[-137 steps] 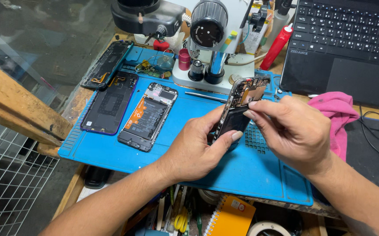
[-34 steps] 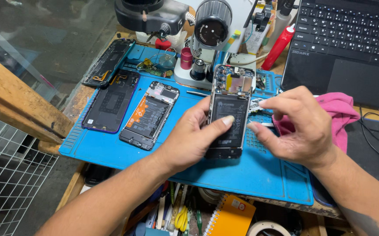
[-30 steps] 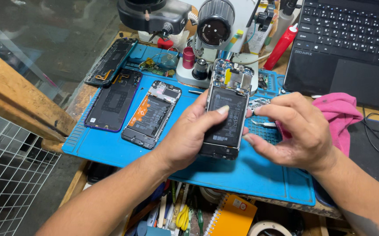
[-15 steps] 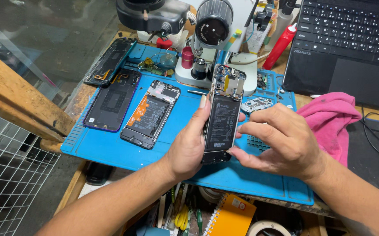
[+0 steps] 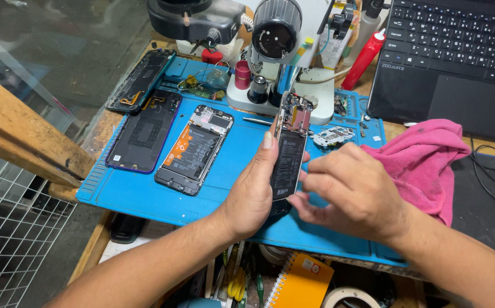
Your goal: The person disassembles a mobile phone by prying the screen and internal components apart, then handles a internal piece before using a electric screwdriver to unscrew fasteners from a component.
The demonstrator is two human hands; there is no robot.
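While left hand [image 5: 253,194] stays clamped on opened phone [image 5: 287,154], right hand [image 5: 356,191] now pinches its lower edge

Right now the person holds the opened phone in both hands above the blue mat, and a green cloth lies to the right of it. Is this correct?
One detail is wrong: the cloth is pink, not green. The head view shows it. The rest holds: the left hand and right hand hold the opened phone above the blue mat, the cloth to its right.
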